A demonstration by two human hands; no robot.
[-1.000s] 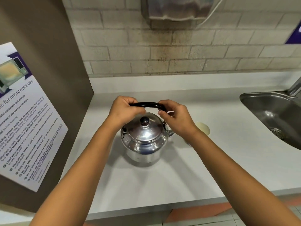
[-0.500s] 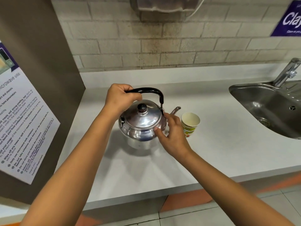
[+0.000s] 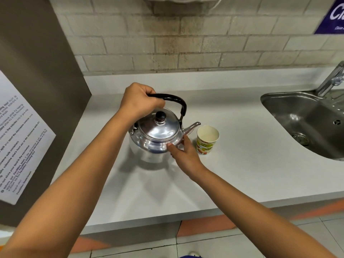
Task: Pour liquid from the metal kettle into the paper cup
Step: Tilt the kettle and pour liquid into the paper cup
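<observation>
A shiny metal kettle [image 3: 156, 138] with a black handle and black lid knob stands on the white counter [image 3: 232, 164]. Its spout points right, toward a paper cup [image 3: 207, 139] with a coloured print that stands upright just beside it. My left hand [image 3: 139, 100] is closed around the left part of the black handle. My right hand [image 3: 183, 153] rests with its fingertips against the kettle's lower right side, between the kettle and the cup. The cup's inside looks pale; I cannot tell if it holds liquid.
A steel sink [image 3: 307, 123] with a tap [image 3: 331, 79] is set into the counter at the right. A brown panel with a printed microwave notice [image 3: 16, 142] stands at the left. A brick wall [image 3: 167, 43] runs behind.
My right hand left the handle and dropped to the kettle's lower right side. The kettle's handle end and spout came into sight, and the cup is now unhidden.
</observation>
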